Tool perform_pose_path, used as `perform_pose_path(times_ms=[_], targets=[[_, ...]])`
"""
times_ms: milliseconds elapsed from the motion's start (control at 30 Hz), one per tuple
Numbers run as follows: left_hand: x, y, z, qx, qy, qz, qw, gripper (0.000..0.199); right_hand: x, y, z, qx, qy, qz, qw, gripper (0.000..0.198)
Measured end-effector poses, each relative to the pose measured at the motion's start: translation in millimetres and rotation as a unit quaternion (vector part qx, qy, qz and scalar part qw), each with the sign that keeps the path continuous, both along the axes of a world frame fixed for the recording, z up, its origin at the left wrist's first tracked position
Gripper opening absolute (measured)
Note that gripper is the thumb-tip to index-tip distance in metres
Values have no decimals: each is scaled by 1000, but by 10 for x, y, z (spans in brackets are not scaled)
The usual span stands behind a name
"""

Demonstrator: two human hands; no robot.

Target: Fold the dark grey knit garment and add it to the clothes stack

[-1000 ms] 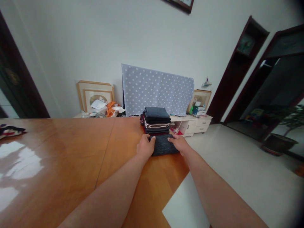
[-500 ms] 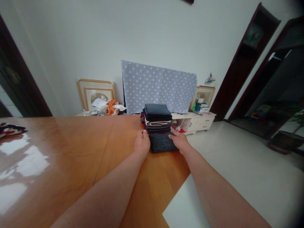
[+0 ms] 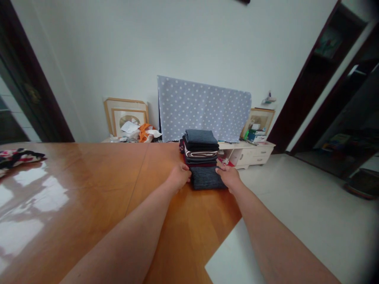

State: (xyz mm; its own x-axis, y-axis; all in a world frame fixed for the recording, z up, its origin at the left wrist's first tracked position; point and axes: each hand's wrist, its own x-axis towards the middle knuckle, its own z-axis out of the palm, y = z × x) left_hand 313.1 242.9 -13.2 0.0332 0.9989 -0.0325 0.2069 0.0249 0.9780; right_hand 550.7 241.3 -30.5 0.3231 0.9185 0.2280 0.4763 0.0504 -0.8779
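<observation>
A folded dark grey garment [image 3: 207, 178] with a streaky knit look lies on the wooden table, just in front of a stack of folded clothes [image 3: 201, 148]. My left hand [image 3: 178, 176] is closed at its left edge, fingers curled against the fabric. On the other side, my right hand [image 3: 229, 177] pinches the right edge with the thumb on top; its other fingers are mostly hidden. The stack holds several pieces: blue-grey on top, then black, striped, dark grey and dark red ones.
A white board or sheet [image 3: 233, 256] lies under my right forearm at the right edge of the wooden table [image 3: 118, 177]. A floral cloth [image 3: 20, 157] rests at the far left. Behind stand a low white cabinet [image 3: 251, 155] and a dotted grey-blue cover [image 3: 204, 106].
The view has turned slightly left, so everything sits further right. My left hand has rotated, its fingers now curling at the garment's edge. The right hand keeps its pinch.
</observation>
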Motion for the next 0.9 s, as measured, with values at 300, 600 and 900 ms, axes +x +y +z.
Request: perform_pose_path(times_ms=[300,600,900], targets=[[-58,15,36,-41,32,-8,999,10,-3,1,40,2,-38,-51,998,37],[-36,11,87,-92,17,-49,994,9,-9,-54,189,19,-150,-44,988,23],[-76,-5,122,-108,5,-53,993,17,-828,-452,533,66,-379,79,920,32]])
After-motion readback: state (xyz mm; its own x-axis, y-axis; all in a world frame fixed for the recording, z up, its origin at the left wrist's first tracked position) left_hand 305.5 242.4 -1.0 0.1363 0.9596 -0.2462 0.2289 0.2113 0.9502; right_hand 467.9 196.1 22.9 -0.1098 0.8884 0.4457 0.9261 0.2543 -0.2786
